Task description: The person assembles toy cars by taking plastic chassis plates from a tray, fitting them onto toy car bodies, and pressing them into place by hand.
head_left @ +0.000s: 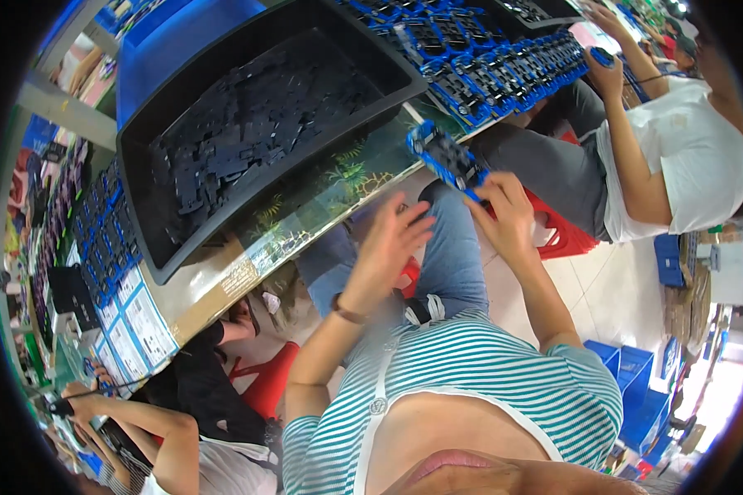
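Note:
In my right hand [508, 216] is a blue-and-black plastic toy car chassis [446, 155], gripped at its near end by thumb and fingers. It is tilted, its far end just above the table edge. My left hand [390, 247] is to the left of it, slightly blurred, holding nothing, fingers apart. Beyond my hands, a big black tub [161, 268] holds many flat black plastic pieces [248, 124]. Similar blue-and-black chassis [504, 78] stand in close rows on the table to the right of the tub.
The table edge [338, 216] runs slantwise in front of me. A blue bin [169, 49] is behind the tub. More chassis [107, 231] and printed sheets [136, 330] are at the left. Seated co-workers are at right [677, 157] and lower left [223, 466]. Blue crates [636, 392] stand at right.

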Motion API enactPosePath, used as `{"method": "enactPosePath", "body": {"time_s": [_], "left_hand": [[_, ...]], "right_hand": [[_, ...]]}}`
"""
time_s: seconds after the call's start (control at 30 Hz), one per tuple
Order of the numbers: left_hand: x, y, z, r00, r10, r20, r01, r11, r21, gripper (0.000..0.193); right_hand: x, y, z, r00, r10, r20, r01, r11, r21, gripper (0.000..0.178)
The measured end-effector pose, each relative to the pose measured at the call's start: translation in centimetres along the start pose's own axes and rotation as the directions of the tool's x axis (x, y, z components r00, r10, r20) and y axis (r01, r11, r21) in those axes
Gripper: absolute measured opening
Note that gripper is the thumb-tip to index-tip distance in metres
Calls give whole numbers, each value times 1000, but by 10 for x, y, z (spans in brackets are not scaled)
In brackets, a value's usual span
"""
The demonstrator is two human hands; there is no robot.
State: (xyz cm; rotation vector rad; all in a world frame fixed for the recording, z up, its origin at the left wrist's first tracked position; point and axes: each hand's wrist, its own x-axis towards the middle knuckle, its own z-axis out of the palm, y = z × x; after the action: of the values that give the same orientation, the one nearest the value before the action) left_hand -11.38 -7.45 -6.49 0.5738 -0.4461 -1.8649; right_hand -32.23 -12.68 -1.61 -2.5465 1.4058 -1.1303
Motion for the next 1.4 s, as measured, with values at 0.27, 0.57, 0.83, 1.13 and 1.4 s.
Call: {"method": "enactPosePath", "body": {"time_s": [0.27, 0.57, 0.83, 1.13, 1.4], "left_hand": [[-36, 2, 24, 934, 346, -90, -357, 914, -192, 70], [-92, 44, -16, 824, 473, -312, -526, 844, -108, 71], [-112, 50, -31, 808, 449, -380, -540, 823, -177, 68], [-105, 68, -31, 849, 446, -283, -516, 815, -264, 68], [-111, 62, -35, 835, 450, -316, -534, 802, -267, 68]], "right_hand": [[6, -66, -24, 869, -411, 277, 329, 896, 297, 35], [205, -78, 96, 645, -714, 273, 691, 697, 191, 25], [256, -70, 164, 315, -675, 667, 670, 656, 347, 36], [257, -67, 169, 348, -735, 583, 631, 643, 434, 46], [269, -67, 172, 290, -712, 640, 683, 622, 382, 33]]}}
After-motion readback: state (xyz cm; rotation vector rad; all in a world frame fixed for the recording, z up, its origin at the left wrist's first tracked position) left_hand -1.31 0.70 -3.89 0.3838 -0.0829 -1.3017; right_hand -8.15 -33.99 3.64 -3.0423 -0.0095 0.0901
